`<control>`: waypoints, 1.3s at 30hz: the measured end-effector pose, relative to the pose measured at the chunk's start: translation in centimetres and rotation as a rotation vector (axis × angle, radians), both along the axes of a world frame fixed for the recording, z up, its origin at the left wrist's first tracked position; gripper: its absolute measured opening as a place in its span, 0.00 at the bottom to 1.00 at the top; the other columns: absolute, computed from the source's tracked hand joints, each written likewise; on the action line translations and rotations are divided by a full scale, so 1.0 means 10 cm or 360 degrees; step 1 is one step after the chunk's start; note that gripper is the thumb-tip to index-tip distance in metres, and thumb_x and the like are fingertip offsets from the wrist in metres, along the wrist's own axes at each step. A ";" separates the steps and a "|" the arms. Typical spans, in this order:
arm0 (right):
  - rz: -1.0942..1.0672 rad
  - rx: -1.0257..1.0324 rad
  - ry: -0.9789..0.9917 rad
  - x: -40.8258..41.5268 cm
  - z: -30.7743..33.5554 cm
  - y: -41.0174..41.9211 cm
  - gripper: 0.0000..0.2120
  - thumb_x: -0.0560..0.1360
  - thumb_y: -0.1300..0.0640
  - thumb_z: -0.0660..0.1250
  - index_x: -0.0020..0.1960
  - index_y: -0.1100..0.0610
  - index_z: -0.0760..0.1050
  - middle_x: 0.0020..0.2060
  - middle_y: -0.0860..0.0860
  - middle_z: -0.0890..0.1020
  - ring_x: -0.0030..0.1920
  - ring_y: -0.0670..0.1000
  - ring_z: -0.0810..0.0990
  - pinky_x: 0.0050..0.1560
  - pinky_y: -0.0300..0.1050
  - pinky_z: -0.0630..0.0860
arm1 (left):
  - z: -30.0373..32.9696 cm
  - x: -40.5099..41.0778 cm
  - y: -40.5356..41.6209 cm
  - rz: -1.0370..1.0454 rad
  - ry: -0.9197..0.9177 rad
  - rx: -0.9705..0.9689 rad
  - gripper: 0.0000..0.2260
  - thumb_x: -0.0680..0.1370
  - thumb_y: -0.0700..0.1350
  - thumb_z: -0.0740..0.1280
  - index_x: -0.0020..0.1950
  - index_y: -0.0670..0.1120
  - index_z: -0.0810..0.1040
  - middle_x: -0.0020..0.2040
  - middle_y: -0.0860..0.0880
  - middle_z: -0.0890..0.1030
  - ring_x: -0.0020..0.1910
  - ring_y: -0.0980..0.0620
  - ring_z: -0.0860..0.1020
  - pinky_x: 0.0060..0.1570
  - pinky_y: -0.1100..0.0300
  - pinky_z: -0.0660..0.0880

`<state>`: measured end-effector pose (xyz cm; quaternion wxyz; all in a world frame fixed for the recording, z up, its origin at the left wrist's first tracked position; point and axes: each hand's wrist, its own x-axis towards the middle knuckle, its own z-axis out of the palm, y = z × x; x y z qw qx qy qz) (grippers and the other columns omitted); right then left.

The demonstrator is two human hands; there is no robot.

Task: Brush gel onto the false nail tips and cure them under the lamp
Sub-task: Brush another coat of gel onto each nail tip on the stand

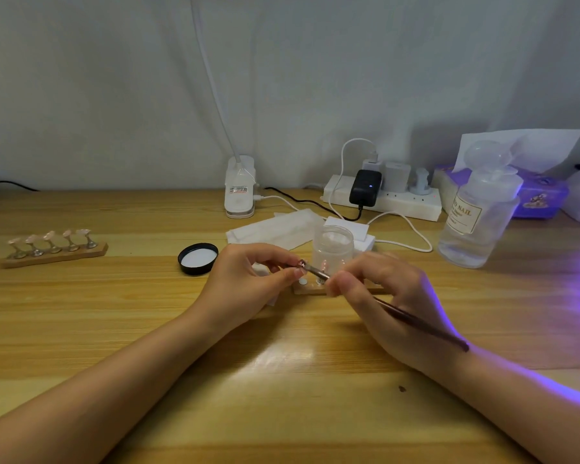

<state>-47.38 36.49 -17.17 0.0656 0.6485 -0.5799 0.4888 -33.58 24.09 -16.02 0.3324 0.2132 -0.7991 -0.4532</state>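
My left hand [245,283] pinches a small pink false nail tip [301,263] between thumb and fingers. My right hand [385,296] grips a thin dark-handled brush [416,321], whose metal ferrule and tip touch that nail. Under both hands lies a wooden holder strip [310,289] with round white pads, partly hidden. An open clear gel jar [333,245] stands just behind it, its black lid [197,258] to the left. A second wooden stand [56,254] with several pink nail tips on stems sits at far left. Purple lamp light falls from the right; the lamp itself is out of view.
A white clip lamp base [239,187] stands at the back middle, a power strip [382,195] with plugs and cables to its right. A frosted pump bottle [476,216], a purple tissue box [536,195] and white wipes [275,226] surround the work spot.
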 end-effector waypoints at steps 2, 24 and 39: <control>0.0061 -0.0041 -0.0032 -0.01 -0.01 0.02 0.16 0.77 0.48 0.56 0.37 0.51 0.76 0.31 0.44 0.78 0.36 0.40 0.76 0.43 0.37 0.69 | 0.00 0.00 0.00 0.0000 -0.0010 0.0001 0.04 0.69 0.41 0.72 0.41 0.49 0.83 0.38 0.46 0.82 0.36 0.48 0.78 0.33 0.68 0.73; 0.0079 -0.0037 -0.0137 0.00 -0.02 0.01 0.21 0.78 0.45 0.53 0.36 0.53 0.78 0.31 0.43 0.79 0.38 0.37 0.77 0.45 0.35 0.69 | 0.01 -0.01 0.01 0.0030 -0.0018 -0.0069 0.04 0.69 0.41 0.73 0.40 0.49 0.83 0.33 0.55 0.80 0.35 0.60 0.75 0.34 0.74 0.71; -0.0015 -0.0020 -0.0218 -0.01 0.00 -0.01 0.19 0.77 0.49 0.52 0.39 0.54 0.79 0.35 0.43 0.80 0.40 0.43 0.78 0.43 0.44 0.72 | 0.00 -0.01 0.00 0.0062 -0.0009 -0.0062 0.04 0.70 0.42 0.72 0.39 0.51 0.82 0.35 0.61 0.81 0.37 0.65 0.76 0.36 0.76 0.69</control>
